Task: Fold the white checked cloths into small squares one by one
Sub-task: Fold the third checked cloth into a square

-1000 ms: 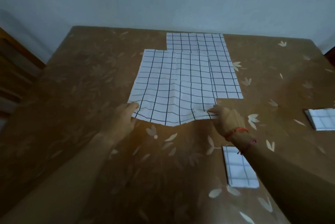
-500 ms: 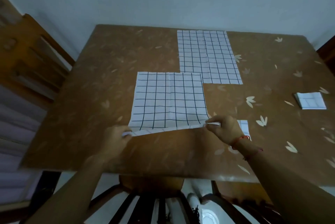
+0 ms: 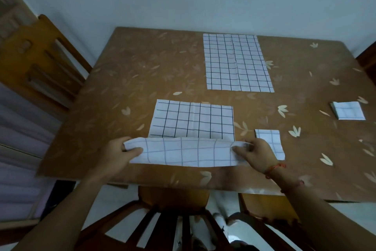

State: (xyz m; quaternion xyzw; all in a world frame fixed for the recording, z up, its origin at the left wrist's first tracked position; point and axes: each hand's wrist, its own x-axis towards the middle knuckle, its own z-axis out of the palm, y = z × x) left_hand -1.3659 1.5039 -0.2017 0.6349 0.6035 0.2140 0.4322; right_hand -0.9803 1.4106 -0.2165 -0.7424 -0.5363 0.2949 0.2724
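Note:
A white checked cloth [image 3: 193,120] lies on the brown table [image 3: 126,92] near its front edge. Its near edge is lifted and curled over, showing the paler underside. My left hand [image 3: 120,155] pinches the near left corner and my right hand [image 3: 256,153] pinches the near right corner. A second white checked cloth [image 3: 236,61] lies flat farther back. Two small folded squares lie to the right: one [image 3: 270,141] just beside my right hand, another [image 3: 349,110] near the table's right side.
A wooden chair [image 3: 46,63] stands at the table's left side. Another chair's back [image 3: 173,220] is below the front edge, between my arms. A wall rises right behind the table. A dark piece of furniture [image 3: 368,57] shows at the far right.
Both hands have pulled the near cloth toward the table's front edge, clear of the far cloth it overlapped, and raised its near edge higher, so it now curls over. The camera has moved back.

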